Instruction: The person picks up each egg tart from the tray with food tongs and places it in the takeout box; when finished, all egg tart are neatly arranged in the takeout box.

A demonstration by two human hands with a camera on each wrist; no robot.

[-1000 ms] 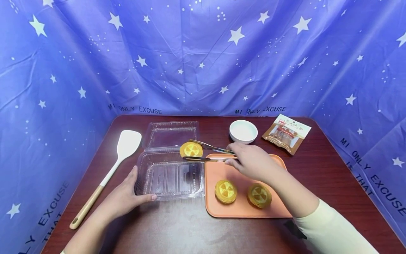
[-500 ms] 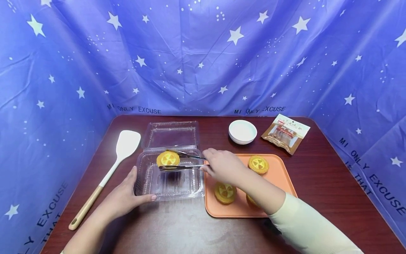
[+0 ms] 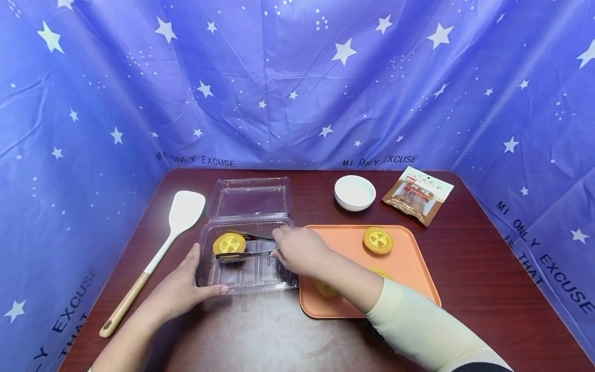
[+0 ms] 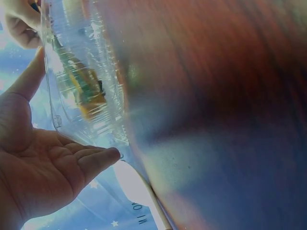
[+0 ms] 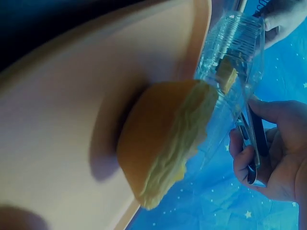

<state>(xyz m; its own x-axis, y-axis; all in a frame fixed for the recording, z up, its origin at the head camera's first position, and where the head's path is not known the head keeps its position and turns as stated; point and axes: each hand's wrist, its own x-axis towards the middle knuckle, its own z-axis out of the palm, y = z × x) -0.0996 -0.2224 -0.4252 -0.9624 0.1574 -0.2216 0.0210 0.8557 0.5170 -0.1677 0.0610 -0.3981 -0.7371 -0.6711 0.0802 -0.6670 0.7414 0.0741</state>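
My right grip [image 3: 299, 250] is curled round the tongs [image 3: 251, 253], whose arms flank a yellow-topped tart [image 3: 229, 242] in the left half of the clear container [image 3: 260, 284], left of centre on the worktop [image 3: 260, 330]; whether the tart touches the container's floor, I cannot tell. My left grip [image 3: 186, 284] is spread wide, fingers against the container's left wall, thumb at its near rim. Orange tray [image 3: 409, 258] just right of the container bears three more tarts [image 3: 378, 241]; white bowl [image 3: 355, 192] near the far edge, spatula [image 3: 160, 254] along the left edge.
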